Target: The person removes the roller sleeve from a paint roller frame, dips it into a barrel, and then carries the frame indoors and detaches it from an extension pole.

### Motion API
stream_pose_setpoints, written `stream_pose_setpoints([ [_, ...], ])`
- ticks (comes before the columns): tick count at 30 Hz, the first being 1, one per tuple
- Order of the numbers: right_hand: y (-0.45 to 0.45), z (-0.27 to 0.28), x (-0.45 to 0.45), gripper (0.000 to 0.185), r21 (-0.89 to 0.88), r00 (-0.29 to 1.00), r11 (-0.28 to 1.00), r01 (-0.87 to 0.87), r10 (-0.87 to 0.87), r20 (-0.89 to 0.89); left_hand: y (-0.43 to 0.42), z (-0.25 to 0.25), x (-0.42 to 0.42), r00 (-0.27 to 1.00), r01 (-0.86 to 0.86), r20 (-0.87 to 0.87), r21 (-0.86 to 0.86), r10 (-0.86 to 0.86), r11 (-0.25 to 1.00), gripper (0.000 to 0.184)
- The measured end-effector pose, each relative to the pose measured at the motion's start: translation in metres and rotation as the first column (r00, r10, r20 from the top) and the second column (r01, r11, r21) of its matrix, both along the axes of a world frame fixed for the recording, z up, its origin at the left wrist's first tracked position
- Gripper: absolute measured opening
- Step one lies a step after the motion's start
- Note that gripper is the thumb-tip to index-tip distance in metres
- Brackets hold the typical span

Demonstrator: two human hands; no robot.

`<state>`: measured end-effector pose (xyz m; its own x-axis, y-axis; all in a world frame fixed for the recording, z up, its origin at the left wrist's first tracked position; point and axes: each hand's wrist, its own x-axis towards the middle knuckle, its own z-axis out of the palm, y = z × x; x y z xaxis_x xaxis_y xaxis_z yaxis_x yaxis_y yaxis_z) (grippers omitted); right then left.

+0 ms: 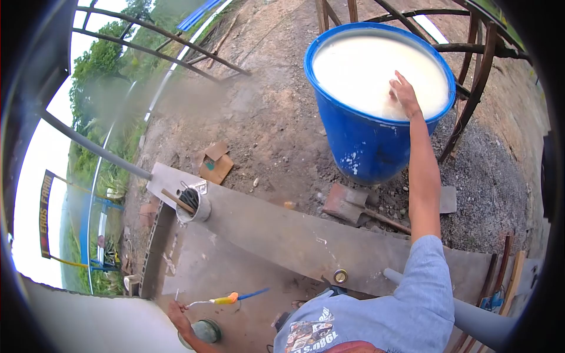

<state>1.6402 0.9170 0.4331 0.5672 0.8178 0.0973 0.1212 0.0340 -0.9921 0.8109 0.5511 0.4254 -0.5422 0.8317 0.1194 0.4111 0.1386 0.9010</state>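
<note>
Right hand: reaching point(404, 97) over the blue drum, fingers apart and slightly curled, with nothing visible in its grasp; whether the fingertips touch the surface below, I cannot tell.
Left hand: low point(178, 315) at the other side of the body, fingers closed around the wire end of a tool point(226, 299) with a yellow-orange and blue part pointing away.
Blue drum: standing point(365, 141) on the ground beyond the concrete ledge point(276, 223), filled close to its rim with a white fill point(365, 65) that looks liquid.
Reach: the arm spans the ledge and crosses the near rim; leaning from a steady stance should serve better than stretching from the shoulder.
Surface: with the level so high, slow, shallow movements likely avoid slopping; drips are best shed inside the rim.
Tool side: holding the tool level and low, near the round container point(207, 331), should keep it from swinging as the body leans.
Ledge clutter: a small tin point(341, 276) sits near the body, so the shirt and forearm need care.
</note>
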Motion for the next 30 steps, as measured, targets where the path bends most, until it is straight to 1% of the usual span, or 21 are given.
stream_pose_setpoints([
  [3, -0.011, 0.037, -0.005, 0.036, 0.309, 0.992, 0.951, 0.017, 0.023, -0.125, 0.005, 0.007, 0.005, 0.999, 0.037, -0.027, 0.001, -0.037, 0.999, 0.042],
  [6, -0.025, 0.068, -0.022, 0.034, 0.430, 0.978, 0.902, 0.027, 0.065, -0.198, 0.014, 0.010, 0.009, 0.998, 0.051, -0.031, -0.003, -0.051, 0.999, 0.042],
  [9, -0.015, 0.066, -0.012, 0.032, 0.449, 0.984, 0.890, -0.085, 0.145, -0.102, 0.021, 0.010, 0.017, 0.998, 0.058, -0.026, -0.011, -0.058, 0.998, 0.043],
  [12, -0.007, 0.062, -0.018, 0.031, 0.315, 0.997, 0.949, 0.002, 0.021, -0.071, 0.020, 0.005, 0.020, 0.998, 0.056, -0.003, -0.015, -0.056, 0.998, 0.042],
  [15, 0.013, 0.044, -0.023, 0.034, 0.295, 0.973, 0.945, 0.145, -0.190, 0.130, 0.011, 0.001, 0.015, 0.999, 0.036, 0.018, -0.007, -0.036, 0.999, 0.042],
  [17, 0.025, 0.036, -0.026, 0.036, 0.293, 0.977, 0.942, 0.163, -0.195, 0.083, 0.004, 0.000, 0.012, 0.999, 0.025, 0.040, 0.005, -0.025, 1.000, 0.041],
  [18, 0.032, 0.031, -0.026, 0.037, 0.292, 0.979, 0.941, 0.171, -0.197, 0.060, 0.001, 0.001, 0.011, 1.000, 0.013, 0.024, 0.004, -0.013, 1.000, 0.041],
  [20, 0.046, 0.017, -0.028, 0.040, 0.291, 0.924, 0.916, 0.277, -0.337, 0.180, -0.007, 0.005, 0.012, 1.000, -0.014, -0.007, 0.005, 0.014, 1.000, 0.041],
  [21, 0.052, 0.015, -0.033, 0.042, 0.296, 0.886, 0.898, 0.324, -0.398, 0.239, -0.009, 0.006, 0.009, 1.000, -0.009, 0.007, 0.009, 0.009, 1.000, 0.041],
  [22, 0.050, 0.011, -0.034, 0.044, 0.164, 0.887, 0.927, 0.338, -0.371, 0.273, -0.010, 0.004, 0.005, 1.000, -0.010, 0.023, 0.013, 0.009, 1.000, 0.041],
  [23, 0.055, 0.006, -0.036, 0.045, 0.219, 0.849, 0.898, 0.381, -0.433, 0.302, -0.017, 0.001, 0.002, 0.999, -0.031, 0.040, 0.019, 0.030, 0.999, 0.041],
  [24, 0.054, 0.005, -0.035, 0.043, 0.172, 0.890, 0.930, 0.325, -0.363, 0.276, -0.021, -0.005, -0.003, 0.998, -0.043, 0.038, -0.009, 0.043, 0.999, 0.040],
  [25, 0.078, -0.021, -0.015, 0.040, 0.347, 0.821, 0.879, 0.328, -0.447, 0.355, -0.024, -0.007, -0.006, 0.995, -0.090, 0.036, -0.027, 0.091, 0.996, 0.040],
  [26, 0.084, -0.038, 0.001, 0.038, 0.419, 0.993, 0.907, 0.035, -0.079, 0.088, -0.026, -0.003, 0.002, 0.987, -0.150, -0.074, -0.063, 0.145, 0.987, 0.041],
  [27, 0.095, -0.053, 0.009, 0.042, 0.485, 0.994, 0.874, -0.042, -0.013, 0.110, -0.028, 0.000, 0.007, 0.972, -0.219, -0.112, -0.118, 0.206, 0.969, 0.043],
  [28, 0.120, -0.059, 0.037, 0.045, 0.478, 0.979, 0.873, -0.097, 0.170, -0.112, -0.035, -0.022, -0.016, 0.975, -0.182, -0.147, -0.098, 0.167, 0.978, 0.044],
  [29, 0.108, -0.034, 0.023, 0.046, 0.324, 0.978, 0.938, -0.125, 0.171, -0.121, -0.037, -0.015, -0.008, 0.968, -0.194, -0.180, -0.106, 0.173, 0.975, 0.043],
  [30, 0.112, -0.022, 0.021, 0.049, 0.264, 0.985, 0.949, -0.174, 0.169, 0.043, -0.040, -0.032, -0.017, 0.964, -0.234, -0.156, -0.111, 0.216, 0.966, 0.041],
])
